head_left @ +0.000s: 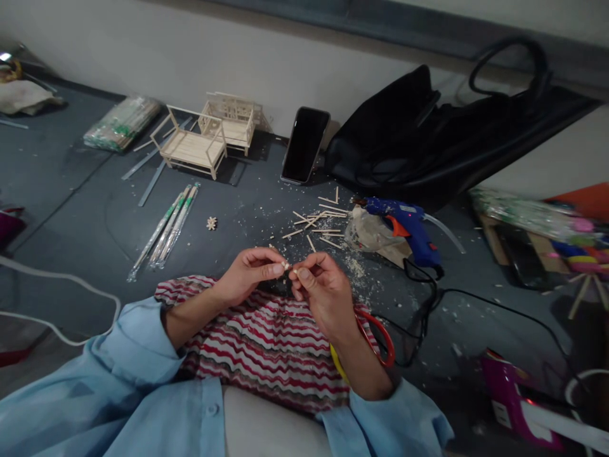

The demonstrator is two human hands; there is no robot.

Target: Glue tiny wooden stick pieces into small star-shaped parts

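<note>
My left hand point(250, 276) is closed in a pinch on a tiny pale wooden piece point(285, 265). Close beside it, my right hand point(328, 292) pinches another small pale bit, mostly hidden by the fingertips. Both hands are above a red, white and grey striped cloth point(266, 336) on my lap. Scissors with a red-orange handle point(386, 336) and a yellow one lie partly under my right forearm. Cut wooden sticks point(316, 219) are scattered beyond the hands, with crumbs around them. A small star-like wooden piece point(212, 223) rests to the left.
A blue glue gun point(404, 225) lies at right, its black cord point(495, 298) trailing across the table. Behind are a phone point(305, 145) propped upright, a black bag point(394, 139) and two miniature wooden benches point(193, 149). Wrapped sticks point(166, 225) lie left.
</note>
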